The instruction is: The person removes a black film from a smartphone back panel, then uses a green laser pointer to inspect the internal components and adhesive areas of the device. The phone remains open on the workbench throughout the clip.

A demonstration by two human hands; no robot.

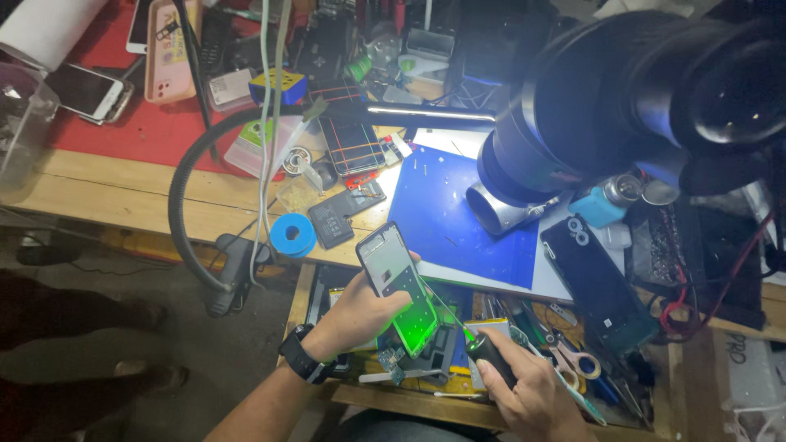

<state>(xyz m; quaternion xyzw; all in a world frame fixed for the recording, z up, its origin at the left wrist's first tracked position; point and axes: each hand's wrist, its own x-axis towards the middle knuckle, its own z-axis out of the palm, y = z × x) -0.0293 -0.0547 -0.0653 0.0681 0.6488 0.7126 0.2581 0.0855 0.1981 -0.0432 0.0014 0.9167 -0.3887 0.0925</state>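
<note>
**Opened phone frame held under a green-lit tool tip**

Looming at the upper right of the frame, closest to the lens, is a dark microscope head (655, 106), its barrel aimed down at a blue work mat (458, 221) on the wooden bench (123, 192).

Low in the centre, the left hand (360, 315) is closed around an opened phone frame (399, 286), thumb along its left edge and fingers wrapped behind. A black watch (301, 354) sits on that wrist. The frame's long axis runs diagonally: its top end points toward the upper left, its bottom end toward the lower right, and its open inner face is turned up toward the camera. The lower half glows bright green.

At the bottom centre-right, the right hand (532, 393) is curled shut around a black-handled tool (491, 356). The tool's thin shaft slants up and left, its tip meeting the lit lower part of the frame.

Just left of the mat lie a blue roll of tape (292, 235) and a black battery (331, 224). To the right of the mat a dark phone back (594, 278) lies slanted, with scissors (573, 356) below it. A second phone (86, 92) rests on red cloth at the upper left.
</note>
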